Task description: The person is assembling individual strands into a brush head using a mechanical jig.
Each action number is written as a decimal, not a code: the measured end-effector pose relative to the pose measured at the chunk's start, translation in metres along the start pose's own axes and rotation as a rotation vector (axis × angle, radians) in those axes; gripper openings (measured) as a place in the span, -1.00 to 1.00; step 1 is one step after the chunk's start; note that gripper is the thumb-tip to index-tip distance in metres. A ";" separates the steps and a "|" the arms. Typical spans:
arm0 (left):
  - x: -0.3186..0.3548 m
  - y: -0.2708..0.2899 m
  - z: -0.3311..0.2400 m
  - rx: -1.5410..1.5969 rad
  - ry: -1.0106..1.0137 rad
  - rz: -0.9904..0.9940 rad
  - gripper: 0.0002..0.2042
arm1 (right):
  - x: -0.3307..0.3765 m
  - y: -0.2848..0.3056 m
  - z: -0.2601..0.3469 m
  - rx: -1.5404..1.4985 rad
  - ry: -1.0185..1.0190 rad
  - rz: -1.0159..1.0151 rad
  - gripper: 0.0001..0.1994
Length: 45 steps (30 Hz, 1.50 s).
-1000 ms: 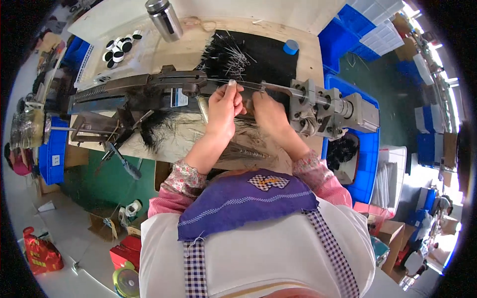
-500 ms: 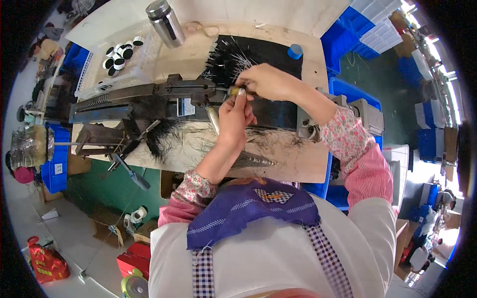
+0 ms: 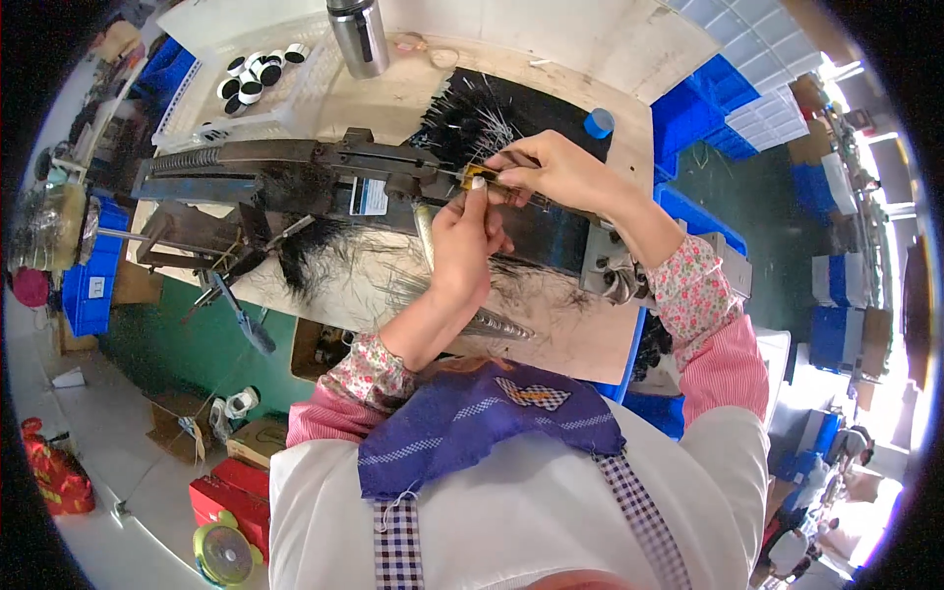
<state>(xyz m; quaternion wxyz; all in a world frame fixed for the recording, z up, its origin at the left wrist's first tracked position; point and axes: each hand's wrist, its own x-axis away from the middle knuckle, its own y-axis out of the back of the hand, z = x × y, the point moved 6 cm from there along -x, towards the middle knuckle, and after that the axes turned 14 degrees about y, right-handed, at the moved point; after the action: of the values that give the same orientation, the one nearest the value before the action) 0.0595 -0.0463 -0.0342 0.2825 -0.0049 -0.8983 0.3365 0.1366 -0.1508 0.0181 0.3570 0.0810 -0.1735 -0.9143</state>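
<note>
At the end of a dark metal bench machine (image 3: 369, 157), my two hands meet around a small yellow piece (image 3: 474, 175). The raised thumb of my left hand (image 3: 462, 241), with a white tip, presses against it while the other fingers curl in. My right hand (image 3: 565, 172) pinches something small and dark just right of the piece; the fingers hide most of it. Behind them, black bristle brushes with thin wire stems (image 3: 477, 113) lie heaped on a black cloth (image 3: 556, 123). A bundle of thin wires (image 3: 501, 324) rests near the table's front edge, by my left forearm.
A clear plastic basket (image 3: 295, 128) holds several white-and-black round caps. Next to it stands a steel flask (image 3: 360, 41). A blue cap (image 3: 598, 123) sits on the cloth's right side. A grey metal box (image 3: 610, 265) is under my right forearm. Loose black bristles (image 3: 305, 256) litter the tabletop.
The whole view has shifted a little. My right hand has drawn back slightly to the right, and more of the yellow piece shows. My left hand stays at the machine's end.
</note>
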 end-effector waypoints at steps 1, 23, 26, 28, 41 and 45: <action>-0.001 0.000 0.000 0.010 -0.013 -0.007 -0.73 | -0.002 0.003 -0.004 -0.025 -0.005 -0.002 -0.77; 0.003 -0.020 0.000 0.430 0.197 0.502 -0.23 | 0.027 0.012 0.062 0.944 0.103 -0.198 -0.57; 0.005 -0.019 0.003 0.510 0.272 0.487 -0.23 | 0.041 -0.014 0.066 0.852 0.476 -0.207 -0.51; 0.010 -0.022 0.000 0.496 0.275 0.580 -0.23 | 0.040 -0.033 0.069 0.750 0.507 -0.229 -0.56; 0.010 -0.008 -0.016 0.491 0.161 0.469 -0.25 | 0.004 -0.009 0.052 0.721 0.402 -0.305 -0.86; 0.012 -0.004 -0.020 0.503 0.127 0.387 -0.26 | 0.016 0.002 0.052 0.747 0.371 -0.245 -0.89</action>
<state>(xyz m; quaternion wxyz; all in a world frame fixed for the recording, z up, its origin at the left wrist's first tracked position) 0.0601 -0.0349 -0.0135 0.2610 -0.1268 -0.7501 0.5943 0.1119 -0.1498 0.0663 0.2171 0.3876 -0.4145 -0.7943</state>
